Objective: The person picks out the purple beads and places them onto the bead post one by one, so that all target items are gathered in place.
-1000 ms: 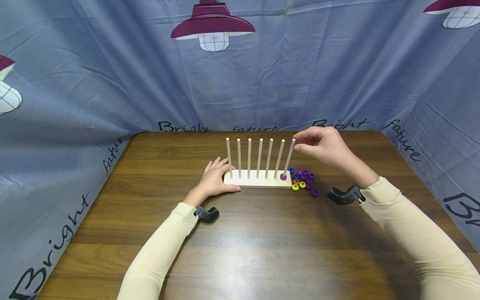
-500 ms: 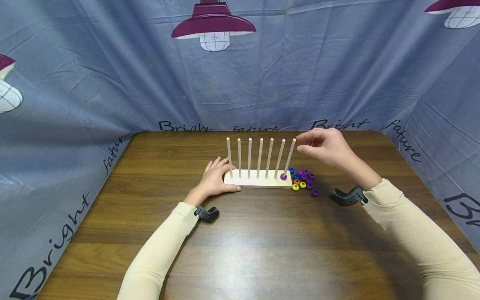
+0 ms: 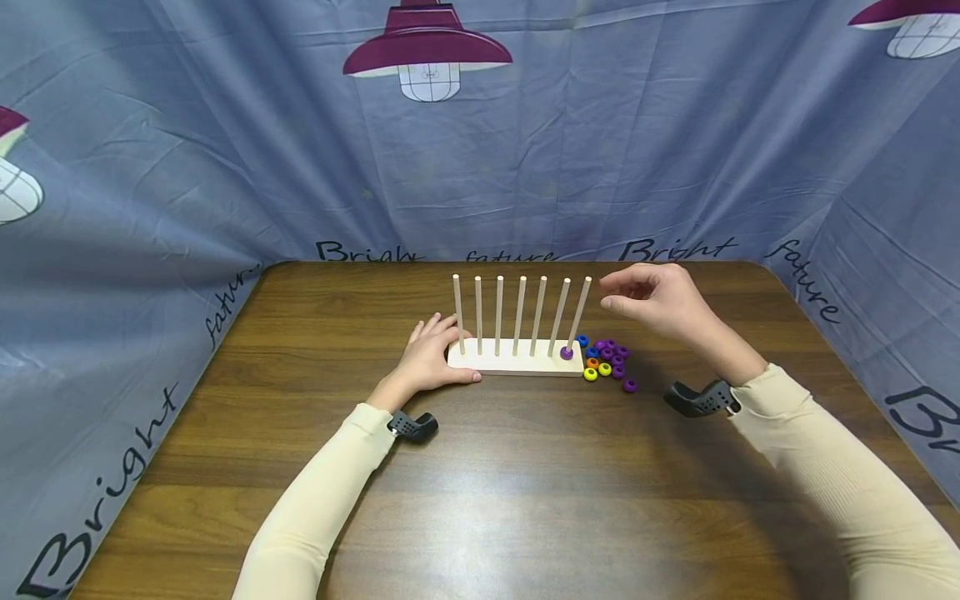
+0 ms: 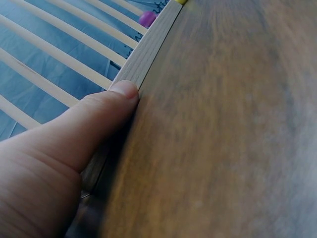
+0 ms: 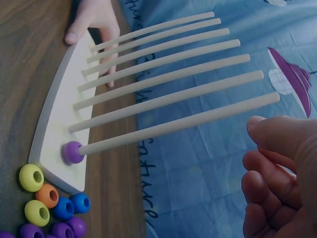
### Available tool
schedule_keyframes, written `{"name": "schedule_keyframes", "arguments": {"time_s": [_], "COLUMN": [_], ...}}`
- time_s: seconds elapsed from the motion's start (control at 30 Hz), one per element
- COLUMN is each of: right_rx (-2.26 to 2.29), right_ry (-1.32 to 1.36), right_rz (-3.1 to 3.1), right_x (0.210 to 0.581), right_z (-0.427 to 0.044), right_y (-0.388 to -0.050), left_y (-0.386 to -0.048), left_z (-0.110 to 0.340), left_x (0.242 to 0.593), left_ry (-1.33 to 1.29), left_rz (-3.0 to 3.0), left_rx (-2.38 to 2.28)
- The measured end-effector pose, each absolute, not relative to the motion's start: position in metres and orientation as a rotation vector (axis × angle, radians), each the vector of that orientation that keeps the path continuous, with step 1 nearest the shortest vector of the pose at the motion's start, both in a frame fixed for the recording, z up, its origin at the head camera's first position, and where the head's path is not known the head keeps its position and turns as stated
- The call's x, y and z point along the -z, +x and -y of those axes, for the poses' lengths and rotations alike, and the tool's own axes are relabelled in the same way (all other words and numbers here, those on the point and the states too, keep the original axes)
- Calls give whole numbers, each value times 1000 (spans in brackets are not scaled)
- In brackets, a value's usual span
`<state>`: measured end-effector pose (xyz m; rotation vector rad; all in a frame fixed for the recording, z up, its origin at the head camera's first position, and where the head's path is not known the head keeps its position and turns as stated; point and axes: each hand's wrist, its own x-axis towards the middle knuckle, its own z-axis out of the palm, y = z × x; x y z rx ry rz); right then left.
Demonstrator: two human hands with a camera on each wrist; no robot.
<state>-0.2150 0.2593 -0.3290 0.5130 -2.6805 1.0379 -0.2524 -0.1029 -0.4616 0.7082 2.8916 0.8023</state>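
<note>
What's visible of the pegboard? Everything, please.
The pegboard is pale, wooden-looking: an oblong base with seven upright pegs in a row. It lies on the table. A purple bead sits around the foot of the rightmost peg; the others are bare. The left grip holds the base's left end, thumb against the front edge; loose beads lie by its right end.

Soft, even light leaves a pale glare on the near bench and a diffuse shadow beside the right sleeve. The left wrist view is blurred, darkest beneath the left hand; the right wrist view looks hazy.
</note>
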Motion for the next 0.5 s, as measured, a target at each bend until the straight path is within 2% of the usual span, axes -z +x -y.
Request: {"name": "schedule_keyframes", "arguments": {"time_s": [0.5], "right_rx": [-1021], "right_ry": [469], "right_rz": [2686], "right_x": [355], "right_z": [-271], "right_y": [-217], "left_y": [-253], "left_z": [103], "left_x": [463], "left_ry": [719], "left_rz": [-2891], "left_rx": [-808]}}
